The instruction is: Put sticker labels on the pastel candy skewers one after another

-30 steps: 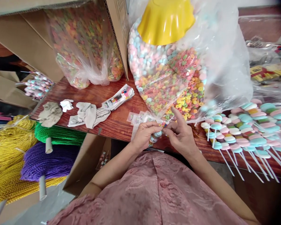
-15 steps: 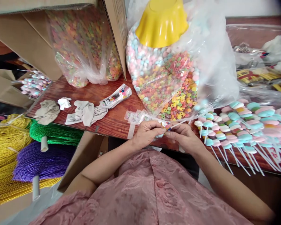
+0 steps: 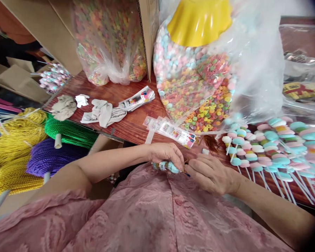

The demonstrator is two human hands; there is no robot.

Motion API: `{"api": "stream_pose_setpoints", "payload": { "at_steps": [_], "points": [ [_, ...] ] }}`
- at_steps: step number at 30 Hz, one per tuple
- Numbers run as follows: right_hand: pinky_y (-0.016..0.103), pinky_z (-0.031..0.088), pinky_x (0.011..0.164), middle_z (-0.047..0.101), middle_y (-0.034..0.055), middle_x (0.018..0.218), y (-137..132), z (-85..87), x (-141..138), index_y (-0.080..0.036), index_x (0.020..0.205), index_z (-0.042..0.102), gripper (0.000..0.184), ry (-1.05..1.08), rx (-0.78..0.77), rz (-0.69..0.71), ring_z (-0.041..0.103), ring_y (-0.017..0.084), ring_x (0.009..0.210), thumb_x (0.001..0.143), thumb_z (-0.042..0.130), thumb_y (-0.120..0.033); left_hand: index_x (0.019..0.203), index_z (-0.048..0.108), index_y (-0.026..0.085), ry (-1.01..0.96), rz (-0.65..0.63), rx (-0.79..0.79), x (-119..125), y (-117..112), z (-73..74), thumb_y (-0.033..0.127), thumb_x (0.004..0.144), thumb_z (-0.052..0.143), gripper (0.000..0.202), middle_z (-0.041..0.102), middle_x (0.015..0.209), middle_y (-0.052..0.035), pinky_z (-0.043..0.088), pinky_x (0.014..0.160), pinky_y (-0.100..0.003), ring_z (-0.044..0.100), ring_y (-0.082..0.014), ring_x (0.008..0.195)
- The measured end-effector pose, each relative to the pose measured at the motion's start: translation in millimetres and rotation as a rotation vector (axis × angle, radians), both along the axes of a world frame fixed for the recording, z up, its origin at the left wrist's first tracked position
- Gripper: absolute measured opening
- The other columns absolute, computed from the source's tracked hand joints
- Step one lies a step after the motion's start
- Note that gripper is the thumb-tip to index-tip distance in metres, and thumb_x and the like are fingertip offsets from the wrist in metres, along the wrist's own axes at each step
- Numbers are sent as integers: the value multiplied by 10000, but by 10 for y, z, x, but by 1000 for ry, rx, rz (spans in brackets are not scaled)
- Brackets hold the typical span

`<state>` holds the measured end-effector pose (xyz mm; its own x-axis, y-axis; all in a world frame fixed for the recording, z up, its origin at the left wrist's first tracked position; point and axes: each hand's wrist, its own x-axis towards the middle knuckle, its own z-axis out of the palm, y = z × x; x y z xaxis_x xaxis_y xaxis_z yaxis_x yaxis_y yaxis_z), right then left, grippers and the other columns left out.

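My left hand (image 3: 169, 154) is closed around a candy skewer (image 3: 166, 167) in a clear printed wrapper, with pale blue and white sweets showing through. It lies almost level, close against the pink lace clothing. At the wrapper's gathered right end, my right hand (image 3: 208, 171) has its fingers curled and pinched. A thin gold tie (image 3: 186, 162) shows between the fingertips of both hands, and a small dark blue tip pokes out below. The skewer's stick is hidden. Just beyond the hands, a fan of flat printed wrappers (image 3: 173, 131) lies on the table.
Finished-looking marshmallow skewers (image 3: 265, 150) are piled at the right. Behind stand a big bag of sweets (image 3: 183, 73), a yellow bowl (image 3: 199, 24) and a cardboard box (image 3: 148, 38). Grey gloves (image 3: 105, 113) and a wrapper stack (image 3: 138, 99) lie left; cord bundles (image 3: 55, 155) hang lower left.
Both hands have come down and nearer my body. The candy skewer has swung level to the left, and my right hand has moved from its stick to the wrapper's end. The view has shifted.
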<state>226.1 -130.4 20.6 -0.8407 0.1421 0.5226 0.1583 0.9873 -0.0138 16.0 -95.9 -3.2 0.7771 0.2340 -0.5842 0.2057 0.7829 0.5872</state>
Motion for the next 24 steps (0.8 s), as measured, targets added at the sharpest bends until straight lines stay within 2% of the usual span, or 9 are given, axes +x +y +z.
{"api": "stream_pose_setpoints", "payload": {
  "at_steps": [3, 6, 9, 13, 17, 19, 21, 22, 24],
  "points": [
    [327, 476, 633, 616, 63, 764, 3, 9, 5, -111, 1086, 594, 248, 13, -79, 43, 574, 174, 716, 963, 378, -110, 609, 720, 144, -59, -88, 22, 8, 6, 10, 126, 463, 845, 193, 682, 550, -21, 502, 416, -240, 584, -131, 435],
    [307, 466, 620, 613, 34, 753, 15, 17, -8, -158, 1052, 596, 191, 40, -95, 62, 570, 152, 694, 958, 435, -117, 671, 692, 153, -129, -97, 44, 44, 17, 37, 79, 419, 873, 319, 693, 576, -8, 511, 465, -230, 616, -131, 472],
    [294, 457, 614, 602, 21, 723, 1, 39, -33, -175, 944, 588, 172, 40, -98, 37, 562, 144, 668, 957, 433, -104, 746, 658, 176, -195, -89, 56, 86, 33, 113, 63, 384, 902, 450, 712, 621, 1, 529, 529, -241, 654, -141, 540],
    [292, 476, 658, 668, 68, 840, -25, 80, -52, -156, 942, 557, 178, 12, -102, -43, 620, 159, 761, 966, 393, -91, 782, 665, 211, -231, -106, 147, 71, 127, 256, 102, 358, 935, 514, 717, 673, 14, 539, 578, -265, 666, -153, 597],
    [299, 444, 622, 668, 51, 805, -34, 100, -52, -176, 970, 542, 193, 32, -94, -91, 602, 159, 716, 978, 360, -112, 854, 753, 221, -198, -343, 289, -84, 340, 271, 247, 461, 936, 434, 758, 839, -39, 561, 684, -306, 706, -211, 759],
    [307, 427, 615, 643, 30, 758, -31, 100, -54, -188, 960, 537, 195, 46, -72, -85, 579, 158, 685, 974, 357, -115, 824, 776, 217, -153, -480, 336, -185, 455, 279, 341, 542, 900, 332, 756, 832, -51, 557, 683, -322, 697, -228, 760],
    [312, 425, 626, 622, 19, 731, -5, 92, -56, -193, 929, 533, 207, 39, -35, -97, 553, 153, 662, 963, 352, -97, 741, 771, 213, -87, -509, 480, -266, 537, 385, 366, 588, 861, 234, 726, 726, -40, 531, 632, -307, 660, -211, 680],
    [314, 426, 636, 616, 17, 728, 26, 85, -56, -195, 915, 532, 207, 25, -16, -116, 544, 152, 658, 955, 358, -89, 702, 762, 211, -39, -448, 630, -290, 553, 488, 352, 587, 855, 205, 702, 680, -31, 512, 618, -293, 635, -196, 652],
    [311, 412, 621, 596, 17, 713, 133, 71, -47, -200, 889, 526, 194, 28, 8, -185, 518, 155, 641, 933, 379, -81, 675, 750, 209, 78, -201, 1056, -295, 507, 760, 302, 585, 847, 162, 673, 672, -25, 494, 667, -290, 610, -188, 687]
  ]
}}
